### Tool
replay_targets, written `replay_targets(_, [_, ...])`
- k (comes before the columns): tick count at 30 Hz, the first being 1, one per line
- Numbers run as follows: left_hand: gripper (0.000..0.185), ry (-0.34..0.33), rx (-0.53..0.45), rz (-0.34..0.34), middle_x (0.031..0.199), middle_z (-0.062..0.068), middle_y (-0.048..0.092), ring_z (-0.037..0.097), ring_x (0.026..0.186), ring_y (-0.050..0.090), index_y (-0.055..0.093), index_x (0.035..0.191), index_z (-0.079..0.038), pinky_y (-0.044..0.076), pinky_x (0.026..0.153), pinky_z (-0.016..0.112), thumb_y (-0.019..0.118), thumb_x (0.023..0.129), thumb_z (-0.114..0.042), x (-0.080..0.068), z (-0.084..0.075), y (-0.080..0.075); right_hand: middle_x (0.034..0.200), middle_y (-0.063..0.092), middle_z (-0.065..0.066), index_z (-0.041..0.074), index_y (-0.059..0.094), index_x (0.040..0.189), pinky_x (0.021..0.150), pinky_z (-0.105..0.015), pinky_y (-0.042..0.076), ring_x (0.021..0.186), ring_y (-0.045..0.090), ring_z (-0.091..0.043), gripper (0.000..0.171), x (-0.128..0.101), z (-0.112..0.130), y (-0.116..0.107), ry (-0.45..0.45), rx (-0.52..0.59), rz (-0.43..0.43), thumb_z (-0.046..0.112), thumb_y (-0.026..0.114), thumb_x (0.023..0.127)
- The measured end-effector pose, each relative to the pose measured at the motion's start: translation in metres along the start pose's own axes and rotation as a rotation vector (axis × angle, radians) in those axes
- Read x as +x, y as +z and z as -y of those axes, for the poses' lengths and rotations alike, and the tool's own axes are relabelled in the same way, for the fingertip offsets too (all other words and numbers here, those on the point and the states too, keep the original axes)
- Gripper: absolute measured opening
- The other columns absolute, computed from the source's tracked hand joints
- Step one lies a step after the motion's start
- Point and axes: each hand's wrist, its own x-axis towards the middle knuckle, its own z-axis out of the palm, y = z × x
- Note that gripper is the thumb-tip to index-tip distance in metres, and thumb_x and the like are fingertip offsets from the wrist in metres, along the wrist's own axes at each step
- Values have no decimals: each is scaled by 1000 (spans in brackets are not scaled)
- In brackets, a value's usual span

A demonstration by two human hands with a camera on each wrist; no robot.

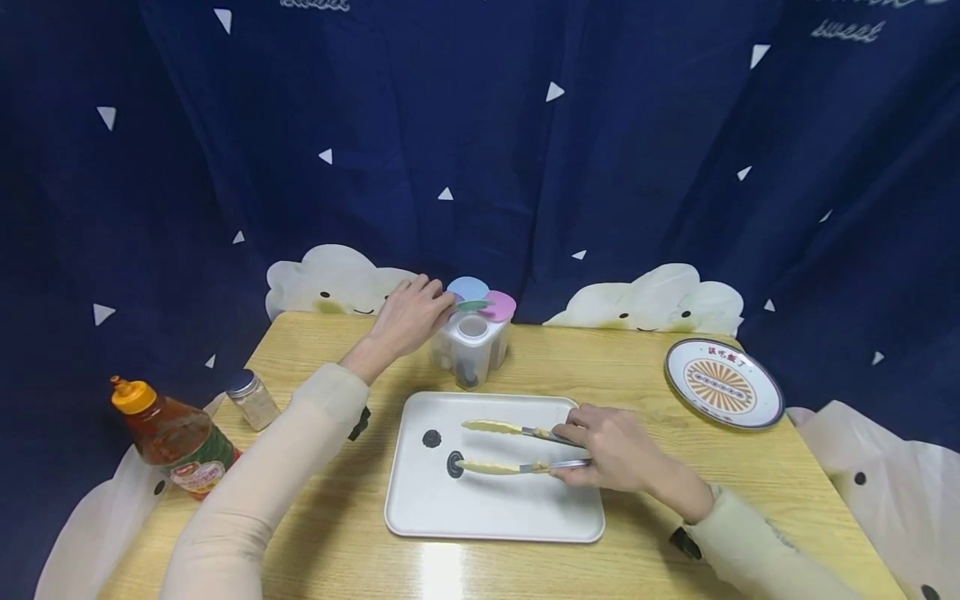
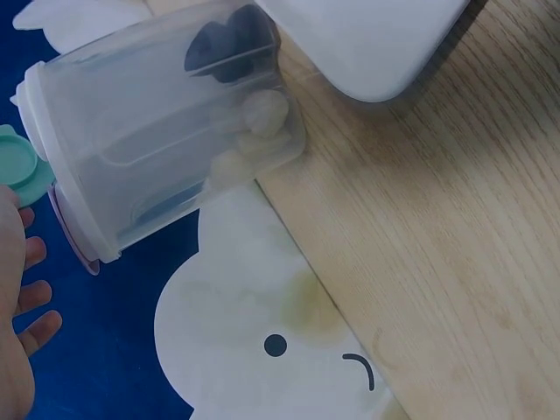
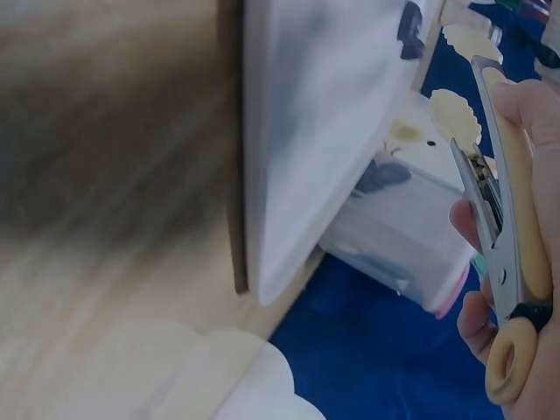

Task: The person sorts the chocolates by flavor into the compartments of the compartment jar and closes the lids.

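Right hand [image 1: 611, 450] gripping tongs [image 1: 517, 448] over tray [image 1: 495, 517], left hand [image 1: 408, 315] resting, fingers relaxed, on container [image 1: 471, 350] behind

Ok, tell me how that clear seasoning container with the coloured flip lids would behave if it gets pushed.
The clear container is taller than its base, so it may tip rather than slide. It looks like thin plastic with few pieces inside, so probably light. The left hand rests at its lids, which likely steadies it.
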Motion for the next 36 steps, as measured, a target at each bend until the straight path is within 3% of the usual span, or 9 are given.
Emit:
replay_targets(9, [19, -5, -5, 20, 99, 7, 67, 29, 91, 58, 72, 117, -16, 50, 75, 39, 61, 107, -27, 0, 0, -2, 79, 57, 12, 20, 76, 96, 54, -13, 33, 68, 41, 1, 45, -4, 9, 18, -33, 50, -7, 60, 85, 76])
replay_targets(17, [20, -15, -5, 48, 101, 7, 67, 29, 92, 58, 72, 119, -16, 50, 76, 39, 59, 108, -27, 1, 0, -2, 80, 58, 12, 20, 77, 97, 56, -12, 33, 68, 42, 2, 44, -2, 13, 25, -24, 85, 4, 58, 86, 78])
replay_targets(27, [19, -8, 2, 15, 99, 7, 67, 29, 90, 58, 72, 117, -16, 49, 75, 39, 60, 107, -27, 1, 0, -1, 80, 61, 11, 19, 78, 96, 56, -13, 35, 68, 44, 1, 39, 0, 15, 27, -24, 89, 16, 54, 85, 80])
replay_targets(36, [19, -10, 0, 28, 100, 7, 68, 29, 91, 58, 72, 118, -16, 50, 75, 39, 60, 108, -27, 0, 0, -1, 79, 60, 11, 19, 77, 95, 56, -14, 36, 68, 44, 1, 38, -1, 16, 28, -27, 97, 14, 53, 86, 79])
